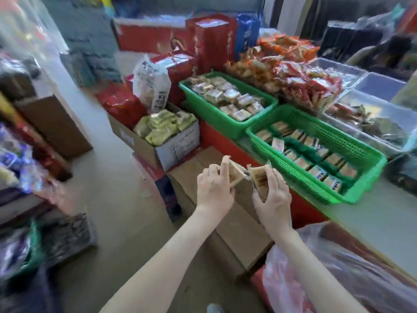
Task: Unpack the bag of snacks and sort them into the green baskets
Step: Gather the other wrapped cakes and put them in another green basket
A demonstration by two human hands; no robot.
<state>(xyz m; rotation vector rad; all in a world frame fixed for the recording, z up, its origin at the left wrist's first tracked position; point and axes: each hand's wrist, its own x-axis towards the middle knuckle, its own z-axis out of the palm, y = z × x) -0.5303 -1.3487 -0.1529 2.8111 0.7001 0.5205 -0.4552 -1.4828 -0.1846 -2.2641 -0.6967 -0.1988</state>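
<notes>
L hand (pixel 214 188) pinches snack pkt (pixel 235 173), R hand (pixel 273 199) grips 2nd pkt (pixel 258 178) — near green basket (pixel 288 169) fwd-right at counter (pixel 383 222) front edge, long axis diagonal; R hand closer.

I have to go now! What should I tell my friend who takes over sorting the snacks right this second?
Left hand holds a beige packet; right hand holds a second packet, both above the cardboard boxes.
The near green basket has rows with gaps; the far green basket looks nearly full.
The plastic bag is at lower right, contents unclear.
Left: place both packets, then check the bag.
</notes>
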